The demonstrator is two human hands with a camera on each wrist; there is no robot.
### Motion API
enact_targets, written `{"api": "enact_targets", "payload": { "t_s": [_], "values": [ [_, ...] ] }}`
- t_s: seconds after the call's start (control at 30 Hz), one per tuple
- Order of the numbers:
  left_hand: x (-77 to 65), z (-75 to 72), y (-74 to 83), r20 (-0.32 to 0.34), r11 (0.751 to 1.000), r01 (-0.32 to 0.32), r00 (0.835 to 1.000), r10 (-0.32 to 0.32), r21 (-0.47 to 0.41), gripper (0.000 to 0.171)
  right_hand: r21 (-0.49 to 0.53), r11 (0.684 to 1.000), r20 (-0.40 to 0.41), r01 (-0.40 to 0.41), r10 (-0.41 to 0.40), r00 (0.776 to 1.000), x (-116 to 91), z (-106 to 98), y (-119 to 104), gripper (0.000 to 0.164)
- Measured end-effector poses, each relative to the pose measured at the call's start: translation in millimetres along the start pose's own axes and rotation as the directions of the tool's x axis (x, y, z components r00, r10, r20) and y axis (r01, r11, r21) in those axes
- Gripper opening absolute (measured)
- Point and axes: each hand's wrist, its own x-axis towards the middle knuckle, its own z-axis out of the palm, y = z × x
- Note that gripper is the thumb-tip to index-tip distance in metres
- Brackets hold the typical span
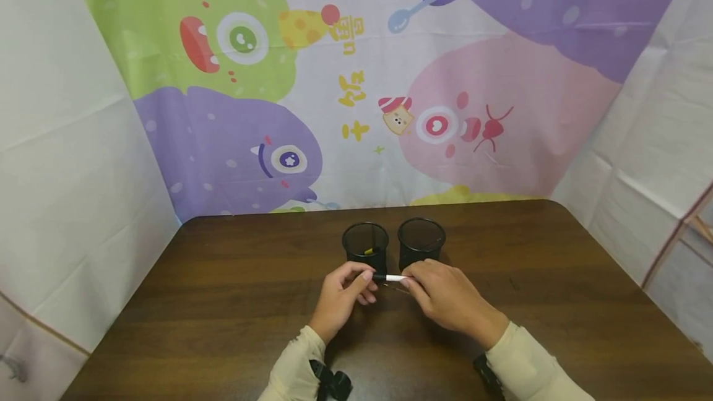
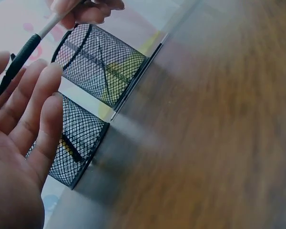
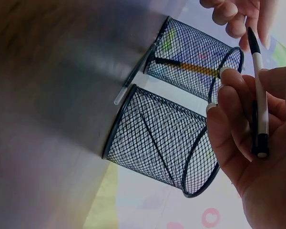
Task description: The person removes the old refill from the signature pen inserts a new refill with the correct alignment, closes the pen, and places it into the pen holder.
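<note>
My right hand (image 1: pixel 445 296) pinches the white barrel of a click pen (image 3: pixel 261 95) between thumb and fingers. The pen has a black grip and tip, which point toward my left hand (image 1: pixel 342 293). In the left wrist view, the left fingers are mostly straight beside the black tip; whether they touch it is hard to see. Just beyond the hands stand two black mesh pen holders. A yellow-and-black pen or pencil (image 3: pixel 195 68) is in the left holder (image 1: pixel 364 234). Inside the right holder (image 1: pixel 421 231) leans a thin dark stick (image 3: pixel 157 148).
A second slim pen (image 3: pixel 133 76) with a clear end lies on the brown wooden table (image 1: pixel 250 277), close by the holders' bases. Behind the table hangs a cartoon-printed cloth (image 1: pixel 356 172), with pale cloth walls on both sides.
</note>
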Motion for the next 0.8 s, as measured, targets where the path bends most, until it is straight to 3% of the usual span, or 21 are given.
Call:
{"api": "enact_targets", "payload": {
  "t_s": [0.2, 0.4, 0.57, 0.73, 0.8],
  "values": [
    [0.9, -0.1, 2.0, -0.044, 1.0, 0.02, 0.999, -0.021, -0.017, 0.018, -0.01, 1.0, -0.004, -0.007, 0.007, 1.0, 1, -2, 2, 0.005],
    [0.1, 0.6, 2.9, -0.05, 1.0, -0.023, 0.998, 0.022, -0.007, 0.018, 0.024, 0.999, 0.009, -0.037, 0.037, 0.999, 0, -2, 2, 0.01],
    [-0.2, 0.9, 1.4, -0.04, 0.999, -0.04, 0.998, 0.04, 0.009, 0.016, 0.036, 0.999, -0.013, -0.036, 0.037, 0.999, -1, -2, 2, 0.021],
    [-0.7, 1.3, 1.0, -0.014, 0.999, -0.042, 0.999, 0.042, 0.008, 0.014, 0.026, 0.999, -0.029, -0.027, 0.028, 0.999, 0, -2, 3, 0.015],
    [-2.5, 2.6, 10.2, -0.003, 1.0, -0.027, 1.0, 0.027, 0.008, 0.013, 0.02, 1.0, -0.033, -0.017, 0.018, 0.999, 0, -2, 3, 0.01]
  ]
}}
